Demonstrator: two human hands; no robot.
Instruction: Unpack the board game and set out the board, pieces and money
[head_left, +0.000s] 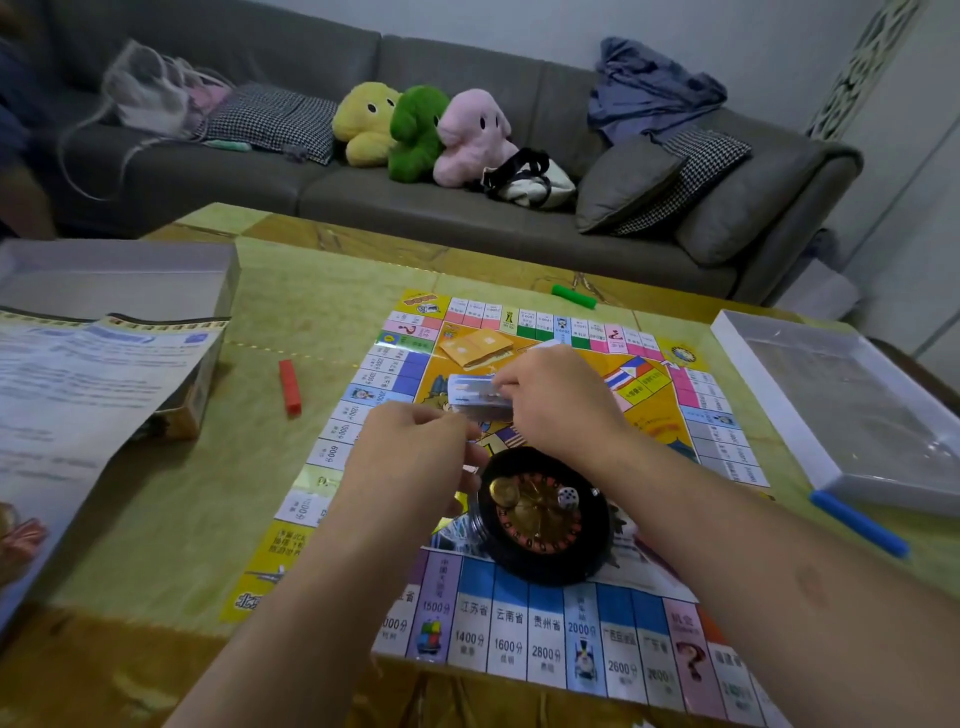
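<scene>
The colourful game board (519, 639) lies flat on the table in front of me. Over its middle, my right hand (561, 400) grips a stack of paper money (475, 397). My left hand (415, 457) is beside it with its fingers curled, pinching at the stack's near edge. A black roulette wheel (545, 519) with a white die (568, 497) in it stands on the board just below my hands. Red (290, 387), green (573, 296) and blue (860, 522) stick pieces lie around the board.
The game box base (114, 280) sits at the left, with a rule sheet (78, 395) draped over it. The white box lid (852, 410) lies at the right. A grey sofa (363, 197) with plush toys, cushions and bags runs behind the table.
</scene>
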